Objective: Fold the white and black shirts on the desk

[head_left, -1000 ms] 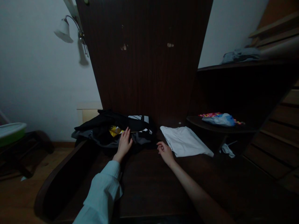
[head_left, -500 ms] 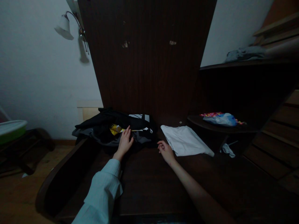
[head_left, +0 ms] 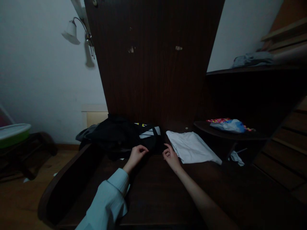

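A heap of dark clothes (head_left: 120,135) lies at the back of a dark wooden surface (head_left: 155,195); a black garment with white stripes (head_left: 150,132) sits on top. My left hand (head_left: 136,153) has its fingers curled on the front edge of the black garment. My right hand (head_left: 170,155) pinches the same garment's edge at its right end, just left of a folded white cloth (head_left: 192,147). The left arm wears a pale blue sleeve (head_left: 107,201); the right forearm is bare.
A tall dark wooden panel (head_left: 153,64) rises behind the clothes. A small shelf at right holds a colourful plastic bag (head_left: 227,125); a higher shelf carries grey cloth (head_left: 251,59). A wall lamp (head_left: 72,30) hangs at upper left. A green basin (head_left: 11,134) stands at far left.
My left hand has left the top of the pile and closed on the black garment's front edge. The right hand has reached it too. The yellow patch is now covered.
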A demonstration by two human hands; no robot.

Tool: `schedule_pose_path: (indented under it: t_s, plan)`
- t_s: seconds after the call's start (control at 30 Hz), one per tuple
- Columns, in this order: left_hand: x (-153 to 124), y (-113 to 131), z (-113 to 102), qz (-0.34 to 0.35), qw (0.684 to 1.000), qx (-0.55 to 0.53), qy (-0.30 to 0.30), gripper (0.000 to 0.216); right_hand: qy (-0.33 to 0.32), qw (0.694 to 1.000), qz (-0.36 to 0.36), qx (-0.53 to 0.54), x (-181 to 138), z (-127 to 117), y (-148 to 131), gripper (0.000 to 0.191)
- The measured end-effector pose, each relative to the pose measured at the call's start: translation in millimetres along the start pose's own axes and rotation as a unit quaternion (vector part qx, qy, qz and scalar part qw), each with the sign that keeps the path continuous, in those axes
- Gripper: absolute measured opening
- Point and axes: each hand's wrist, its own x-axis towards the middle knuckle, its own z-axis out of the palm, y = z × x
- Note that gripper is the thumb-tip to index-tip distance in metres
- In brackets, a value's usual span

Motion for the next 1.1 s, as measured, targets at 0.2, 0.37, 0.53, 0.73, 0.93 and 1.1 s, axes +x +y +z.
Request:
schedule_pose_path:
  t_s: [0.2, 0.37, 0.53, 0.73, 0.93, 1.1]
  plan:
    - [-24, 11, 20, 0.022, 0.96, -0.049, -0.276, 0.014, -0.023, 0.997, -0.039, -0.055, -1, -4, 0, 0.058]
    - [-27, 15, 12, 0.118, 0.99, 0.021, -0.072, 0.022, 0.031, 0.998, -0.034, -0.053, 0, -7, -3, 0.031]
    - [-20, 10, -14, 0.15, 0.965, 0.136, 0.169, 0.036, 0.089, 0.996, -0.012, -0.015, 1, -10, -3, 0.012]
    - [-21, 7, -28, 0.135, 0.927, 0.269, 0.225, 0.071, 0.071, 0.978, 0.086, 0.179, 2, -33, -13, 0.014]
    - [-26, 8, -27, 0.132, 0.911, 0.358, 0.154, 0.057, 0.015, 0.963, 0.116, 0.244, 2, -65, -29, 0.014]
    - [-25, 7, -24, 0.141, 0.908, 0.387, 0.069, 0.034, -0.01, 0.957, 0.105, 0.269, 1, -69, -33, 0.017]
